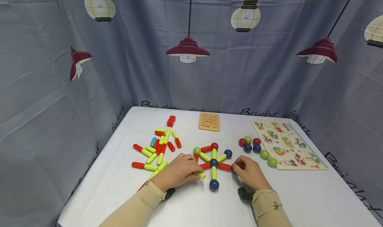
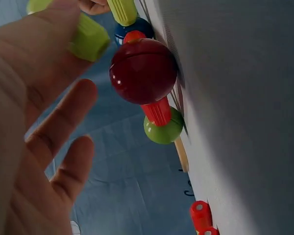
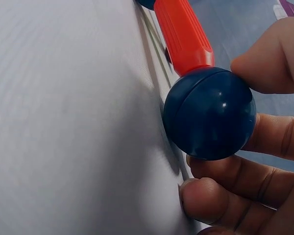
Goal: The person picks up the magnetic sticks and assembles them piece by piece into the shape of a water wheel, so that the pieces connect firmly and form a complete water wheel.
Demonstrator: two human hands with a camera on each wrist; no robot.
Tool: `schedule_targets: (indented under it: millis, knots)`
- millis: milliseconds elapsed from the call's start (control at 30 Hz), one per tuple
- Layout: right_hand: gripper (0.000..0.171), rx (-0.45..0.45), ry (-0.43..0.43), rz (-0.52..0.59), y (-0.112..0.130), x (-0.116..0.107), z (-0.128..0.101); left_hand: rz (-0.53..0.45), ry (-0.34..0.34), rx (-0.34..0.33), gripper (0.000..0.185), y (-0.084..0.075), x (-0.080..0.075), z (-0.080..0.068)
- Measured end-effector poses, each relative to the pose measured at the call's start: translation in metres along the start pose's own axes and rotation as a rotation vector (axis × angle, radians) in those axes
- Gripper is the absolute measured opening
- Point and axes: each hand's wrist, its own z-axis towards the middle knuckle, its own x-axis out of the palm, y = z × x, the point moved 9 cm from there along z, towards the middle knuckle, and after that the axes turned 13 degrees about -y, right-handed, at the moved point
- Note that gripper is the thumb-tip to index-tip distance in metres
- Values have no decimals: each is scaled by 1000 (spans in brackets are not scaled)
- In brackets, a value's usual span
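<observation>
A star of magnetic rods and balls lies on the white table around a blue centre ball. My left hand pinches a yellow-green rod at the star's lower left. Next to it, in the left wrist view, a dark red ball joins a red rod that leads to a green ball. My right hand grips a blue ball at the end of the right red rod. The fingers hide that ball in the head view.
A pile of loose rods lies to the left, with a red block behind it. A wooden tile puzzle sits at the back. Several loose balls and a picture puzzle board are on the right. A curtain surrounds the table.
</observation>
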Motion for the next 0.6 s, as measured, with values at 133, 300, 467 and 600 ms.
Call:
schedule_targets:
  millis: [133,300,467,600]
  knots:
    - [28,-35,0,-16,6,-2,-2,43,22,45,24,-6,6,-3]
    - [86,-165,45,-15,26,5,-13,82,55,40,21,-3,13,-5]
    - [106,-240,97,-2,39,17,-21,101,74,24,19,1,17,-4]
    - [97,-242,101,-21,40,21,-22,110,105,5,25,3,20,-3]
